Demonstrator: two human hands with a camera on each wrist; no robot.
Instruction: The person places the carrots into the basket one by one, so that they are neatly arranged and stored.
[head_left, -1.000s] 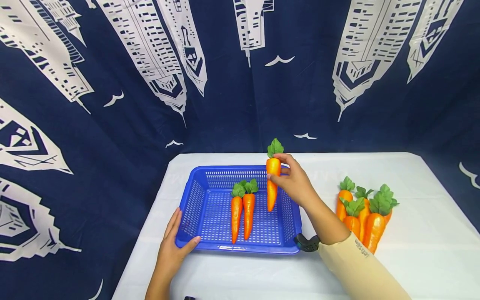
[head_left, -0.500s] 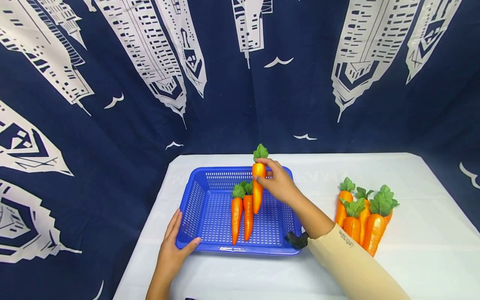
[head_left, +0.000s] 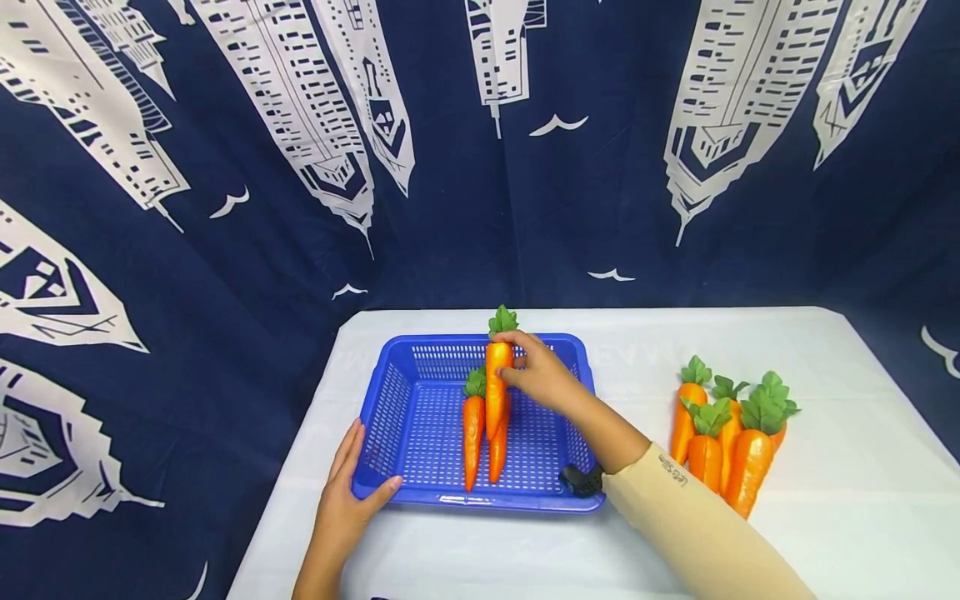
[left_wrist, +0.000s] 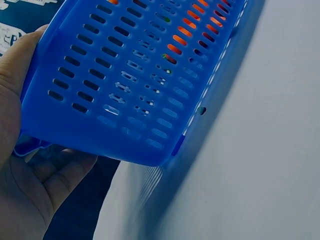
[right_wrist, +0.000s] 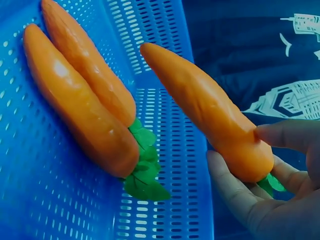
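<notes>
A blue plastic basket (head_left: 517, 502) with slotted walls stands on the white table. Inside lie two orange carrots, the left carrot (head_left: 473, 437) and the right carrot (head_left: 498, 462), both with green leafy tops. Above the right one, my right hand (head_left: 542, 373) holds a third carrot (head_left: 497, 383) near its leafy end, pinched between thumb and fingers, tip toward me. That held carrot (right_wrist: 205, 102) hangs apart from the other two in the right wrist view. My left hand (head_left: 343, 496) touches the basket's front left corner, fingers straight along its side and thumb at the front rim.
Several more carrots (head_left: 731, 450) lie in a bunch on the table (head_left: 847, 467), right of the basket. Behind the table hangs a dark blue curtain (head_left: 450, 275) with white building prints. A black device (head_left: 581, 481) sits at my right wrist.
My right hand has carried the held carrot leftward and lower, from the basket's right part to over the right carrot lying inside. The left hand and the basket stay put.
</notes>
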